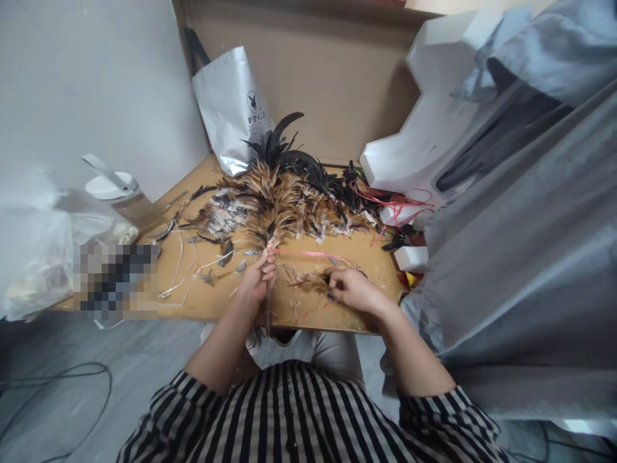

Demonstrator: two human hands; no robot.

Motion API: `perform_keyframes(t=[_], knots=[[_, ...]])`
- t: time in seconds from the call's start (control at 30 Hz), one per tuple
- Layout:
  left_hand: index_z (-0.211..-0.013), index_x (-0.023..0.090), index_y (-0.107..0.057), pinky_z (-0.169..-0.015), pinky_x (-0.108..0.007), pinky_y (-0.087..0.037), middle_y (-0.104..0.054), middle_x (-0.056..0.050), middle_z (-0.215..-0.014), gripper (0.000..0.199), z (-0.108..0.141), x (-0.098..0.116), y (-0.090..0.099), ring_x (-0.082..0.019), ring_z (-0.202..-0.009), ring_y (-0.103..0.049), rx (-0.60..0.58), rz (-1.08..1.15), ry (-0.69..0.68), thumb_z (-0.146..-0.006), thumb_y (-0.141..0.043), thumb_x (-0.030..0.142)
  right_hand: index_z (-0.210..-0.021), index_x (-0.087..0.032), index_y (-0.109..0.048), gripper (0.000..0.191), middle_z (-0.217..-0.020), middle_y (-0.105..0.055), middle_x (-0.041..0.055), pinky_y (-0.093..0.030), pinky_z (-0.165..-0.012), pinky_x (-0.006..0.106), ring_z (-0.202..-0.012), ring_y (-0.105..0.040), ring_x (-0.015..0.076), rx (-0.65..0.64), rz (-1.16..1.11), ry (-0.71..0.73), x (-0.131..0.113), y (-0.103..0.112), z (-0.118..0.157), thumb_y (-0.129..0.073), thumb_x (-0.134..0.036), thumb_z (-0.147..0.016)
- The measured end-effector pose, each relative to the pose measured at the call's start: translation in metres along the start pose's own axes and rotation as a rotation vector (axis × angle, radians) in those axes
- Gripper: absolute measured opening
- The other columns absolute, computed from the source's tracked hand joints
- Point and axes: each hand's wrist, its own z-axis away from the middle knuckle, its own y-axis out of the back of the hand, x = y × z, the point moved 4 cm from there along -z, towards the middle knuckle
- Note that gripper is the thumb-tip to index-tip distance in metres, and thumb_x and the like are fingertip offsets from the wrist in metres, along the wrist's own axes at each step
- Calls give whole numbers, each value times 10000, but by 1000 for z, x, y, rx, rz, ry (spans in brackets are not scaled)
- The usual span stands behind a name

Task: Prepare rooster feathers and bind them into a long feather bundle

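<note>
My left hand (261, 275) is closed round the thin stick of a feather duster (270, 212), just below its brown and black feathers. The stick points down past the table's front edge. Pink string (308, 253) is wound at the base of the feathers and runs right along the table. My right hand (351, 288) is low over the tabletop, fingers curled together beside loose brown feathers (308, 280). What its fingertips hold, if anything, is hidden. Behind the duster lies a pile of brown and black feathers (318, 206).
A silver bag (229, 103) leans at the back left, near a lidded clear container (137, 209). Red string (400, 207) lies tangled at the right by white foam (424, 103) and a grey cloth (520, 257). Plastic bags (43, 257) sit on the left.
</note>
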Motion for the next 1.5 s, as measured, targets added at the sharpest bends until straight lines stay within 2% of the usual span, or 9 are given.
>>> perform_keyframes(t=[0.1, 0.17, 0.37, 0.57, 0.7, 0.83, 1.0, 1.13, 1.5], knots=[[-788, 126, -463, -291, -85, -188, -404, 40, -601, 110, -1, 0, 1, 5, -368, -294, -2, -8, 4, -881, -405, 130, -600, -173, -514, 62, -621, -517, -16, -359, -598, 224, -599, -456, 109, -47, -111, 3, -3, 3, 0, -520, -144, -655], [-792, 130, -464, -289, -84, -187, -406, 39, -603, 103, -2, 0, 2, 3, -368, -293, -7, -10, 3, -879, -408, 129, -634, -173, -498, 74, -629, -499, -20, -352, -563, 213, -582, -444, 101, 0, -301, 27, -11, 26, 2, -534, -215, -684], [-778, 127, -460, -290, -86, -195, -411, 36, -600, 136, -2, 0, 2, 3, -366, -308, -17, -8, -11, -887, -379, 120, -620, -171, -483, 201, -582, -471, -35, -300, -504, 205, -516, -388, 74, 500, -350, -31, 8, 122, -29, -636, -300, -632], [-789, 134, -460, -289, -83, -198, -396, 43, -603, 108, -3, 0, 4, 2, -365, -308, -10, -38, -13, -878, -400, 121, -550, -179, -423, 257, -476, -397, -70, -302, -446, 196, -437, -367, 58, 817, -430, -208, 64, 143, -75, -642, -304, -598], [-787, 126, -464, -289, -81, -201, -405, 38, -607, 113, -5, -1, 5, 3, -368, -316, -17, -51, -30, -876, -395, 113, -554, -193, -372, 330, -461, -417, -73, -308, -414, 185, -416, -383, 56, 942, -762, -128, 51, 124, -79, -669, -331, -598], [-804, 114, -484, -288, -79, -206, -424, 32, -607, 91, -8, -2, 6, 2, -369, -320, -7, -84, -41, -868, -420, 125, -614, -187, -434, 334, -515, -535, -44, -314, -403, 181, -418, -432, 59, 589, -1033, -82, 0, 70, -92, -722, -352, -574], [-827, 119, -518, -287, -78, -197, -481, 19, -616, 54, -9, -5, 6, 2, -365, -318, 55, -131, -95, -830, -468, 98, -567, -154, -496, 346, -503, -534, -42, -325, -453, 186, -448, -457, 58, 152, -1010, -22, -48, -6, -110, -764, -370, -534], [-807, 115, -538, -301, -76, -209, -509, 5, -618, 23, -9, -6, 6, -4, -387, -346, 53, -172, -143, -791, -522, 110, -536, -144, -510, 335, -500, -509, -52, -281, -474, 193, -456, -397, 47, 133, -930, -34, -39, -32, -119, -739, -386, -569], [-789, 100, -567, -336, -108, -202, -583, -32, -649, 165, -10, -8, 7, -16, -410, -367, 54, -301, -216, -666, -639, 182, -539, -165, -487, 343, -505, -535, -44, -349, -542, 228, -503, -462, 86, 140, -888, -60, -23, -51, -122, -735, -402, -557]])
